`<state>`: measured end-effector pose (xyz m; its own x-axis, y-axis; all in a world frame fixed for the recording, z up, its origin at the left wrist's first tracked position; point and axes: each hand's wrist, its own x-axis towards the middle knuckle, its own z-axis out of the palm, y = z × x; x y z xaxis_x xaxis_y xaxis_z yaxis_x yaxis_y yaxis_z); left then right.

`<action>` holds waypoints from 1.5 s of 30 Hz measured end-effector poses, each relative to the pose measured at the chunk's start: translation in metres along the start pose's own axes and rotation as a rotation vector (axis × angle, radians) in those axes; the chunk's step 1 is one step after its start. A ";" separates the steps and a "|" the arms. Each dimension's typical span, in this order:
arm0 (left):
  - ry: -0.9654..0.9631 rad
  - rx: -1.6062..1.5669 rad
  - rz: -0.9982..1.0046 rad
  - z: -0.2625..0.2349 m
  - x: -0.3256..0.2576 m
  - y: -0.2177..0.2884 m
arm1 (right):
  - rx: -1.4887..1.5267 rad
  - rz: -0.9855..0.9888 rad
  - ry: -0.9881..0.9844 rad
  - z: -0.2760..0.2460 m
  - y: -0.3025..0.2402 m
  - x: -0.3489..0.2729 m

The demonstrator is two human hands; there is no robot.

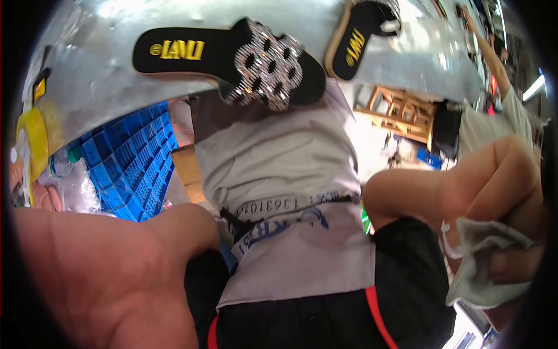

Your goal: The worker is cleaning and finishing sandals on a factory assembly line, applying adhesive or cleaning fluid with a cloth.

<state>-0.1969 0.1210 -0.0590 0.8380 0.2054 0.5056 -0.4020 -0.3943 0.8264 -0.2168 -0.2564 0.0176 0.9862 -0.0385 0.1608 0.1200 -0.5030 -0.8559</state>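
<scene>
My left arm (104,262) is bent and fills the lower left; its hand is out of the picture. On the right, my other arm bends at the elbow, and my right hand (514,266) is blurred at the dark rim. A whitish cloth piece (479,294) with a loose string surrounds that hand; whether it is worn or held I cannot tell. Ahead, a black slide sandal (186,51) with a sparkling cut-out strap lies on the metal table (104,93), at its near edge. A second black sandal (354,49) lies to its right, partly cut off. Neither hand is near the sandals.
A light apron (279,157) hangs down my front below the table edge. Blue plastic crates (131,157) stand at the left, by a yellow tape roll (38,142). A wooden stool (401,116) is beyond on the right. Another person (494,125) reaches toward the table there.
</scene>
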 end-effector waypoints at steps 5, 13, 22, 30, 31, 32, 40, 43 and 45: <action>0.277 0.114 0.109 0.017 0.020 0.003 | 0.201 -0.163 -0.096 -0.015 -0.007 -0.004; 0.284 -0.176 0.351 0.006 0.015 0.040 | 0.269 -0.172 0.226 0.032 -0.019 -0.012; 0.311 -0.370 0.516 0.066 0.026 0.104 | 0.431 -0.137 0.407 -0.014 -0.013 -0.054; 0.487 -0.512 0.619 0.093 0.041 0.149 | 0.521 -0.159 0.392 0.002 0.007 -0.022; 0.490 -0.537 0.643 0.094 0.055 0.150 | 0.540 -0.162 0.408 0.012 0.003 -0.025; 0.485 -0.585 0.672 0.107 0.070 0.147 | 0.550 -0.171 0.446 0.004 0.010 -0.039; -0.495 0.624 0.284 0.127 0.076 0.086 | 0.565 0.125 -0.131 0.017 0.094 -0.017; -0.727 1.012 0.186 0.133 0.058 0.088 | 0.502 0.236 -0.312 0.014 0.123 -0.031; -0.887 1.124 -0.180 0.145 0.056 0.097 | 0.495 0.221 -0.293 0.010 0.131 -0.023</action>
<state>-0.1350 -0.0356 0.0137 0.9617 -0.1216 -0.2455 -0.1201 -0.9925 0.0215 -0.2228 -0.3127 -0.1032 0.9757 0.1779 -0.1280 -0.1216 -0.0467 -0.9915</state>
